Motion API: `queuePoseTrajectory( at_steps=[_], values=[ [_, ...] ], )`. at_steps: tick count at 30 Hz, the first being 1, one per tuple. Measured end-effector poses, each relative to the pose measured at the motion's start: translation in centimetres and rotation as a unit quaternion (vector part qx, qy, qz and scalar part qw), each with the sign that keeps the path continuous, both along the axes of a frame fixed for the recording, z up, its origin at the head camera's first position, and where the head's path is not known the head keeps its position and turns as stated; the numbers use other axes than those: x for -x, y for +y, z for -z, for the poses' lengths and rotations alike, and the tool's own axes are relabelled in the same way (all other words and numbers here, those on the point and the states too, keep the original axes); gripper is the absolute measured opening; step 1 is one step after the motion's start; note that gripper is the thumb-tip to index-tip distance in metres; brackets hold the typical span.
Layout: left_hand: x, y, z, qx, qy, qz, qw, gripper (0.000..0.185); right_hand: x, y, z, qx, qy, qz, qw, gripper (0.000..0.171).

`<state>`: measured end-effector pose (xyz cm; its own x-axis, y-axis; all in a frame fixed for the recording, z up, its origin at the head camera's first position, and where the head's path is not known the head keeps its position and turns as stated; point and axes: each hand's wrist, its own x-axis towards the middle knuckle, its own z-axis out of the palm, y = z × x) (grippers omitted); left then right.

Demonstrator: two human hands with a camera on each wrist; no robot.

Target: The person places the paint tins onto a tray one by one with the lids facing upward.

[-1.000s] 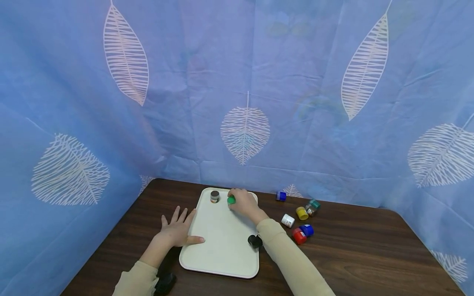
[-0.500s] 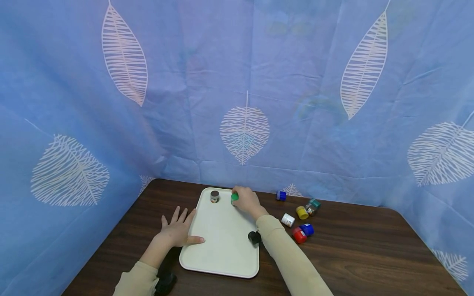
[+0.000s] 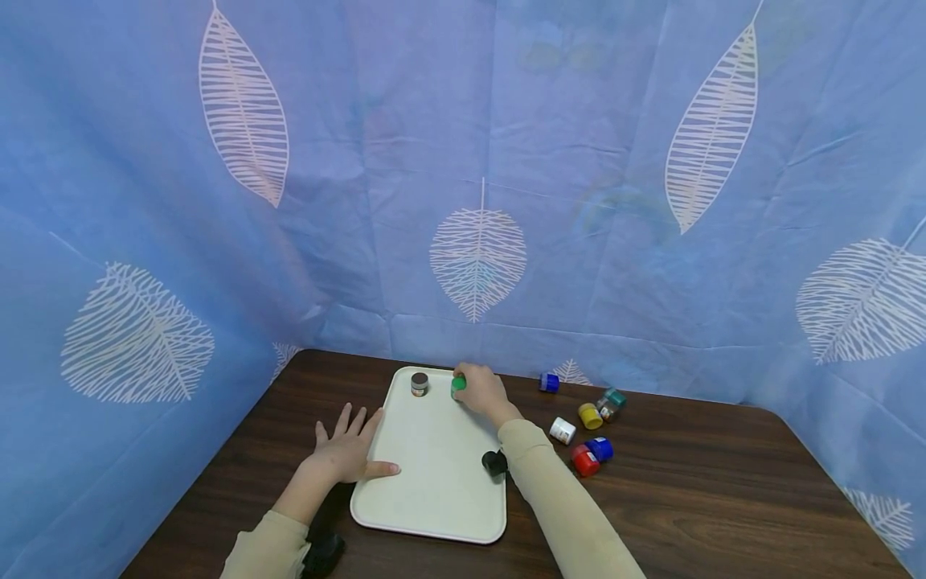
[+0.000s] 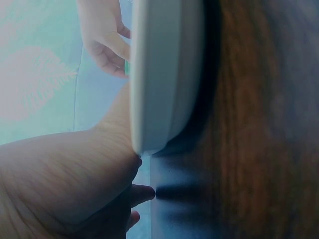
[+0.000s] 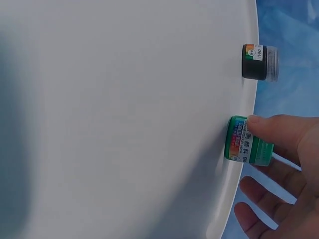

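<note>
A white tray (image 3: 434,474) lies on the dark wooden table. My left hand (image 3: 347,449) rests flat on the table at the tray's left edge, fingers spread and thumb on the rim; in the left wrist view the tray rim (image 4: 164,74) is right beside the left hand (image 4: 65,184). My right hand (image 3: 483,392) reaches to the tray's far edge and holds a small green paint jar (image 3: 457,386). In the right wrist view the thumb lies on the green jar (image 5: 246,141), which stands on the tray (image 5: 124,124). A dark-lidded jar (image 3: 419,383) (image 5: 259,62) stands just left of it.
Several small paint jars sit on the table right of the tray: blue (image 3: 549,383), yellow (image 3: 589,416), teal (image 3: 612,400), white (image 3: 562,431), another blue (image 3: 599,449) and red (image 3: 583,461). Blue leaf-print cloth walls stand behind and to the left.
My right hand has shifted the green jar slightly farther back on the tray, towards the far rim. The left hand has stayed put.
</note>
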<state>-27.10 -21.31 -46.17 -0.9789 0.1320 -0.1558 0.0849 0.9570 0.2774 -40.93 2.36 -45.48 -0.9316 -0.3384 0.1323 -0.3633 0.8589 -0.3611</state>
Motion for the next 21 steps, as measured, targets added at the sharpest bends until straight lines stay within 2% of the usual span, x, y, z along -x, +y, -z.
queuePoseTrajectory(
  at_steps=[6,13,21],
  values=[
    [0.2,0.1,0.1,-0.003,-0.003,-0.001,1.0000,0.110,-0.4,0.4,0.2,-0.008,0.012,-0.012,1.000,0.047],
    [0.1,-0.1,0.4,-0.005,-0.005,-0.004,1.0000,0.111,-1.5,1.1,-0.2,0.008,0.013,-0.020,1.000,0.050],
    [0.2,0.1,0.0,-0.003,-0.002,-0.003,1.0000,0.111,-3.6,3.2,-2.0,0.075,-0.001,-0.039,0.996,0.049]
  ],
)
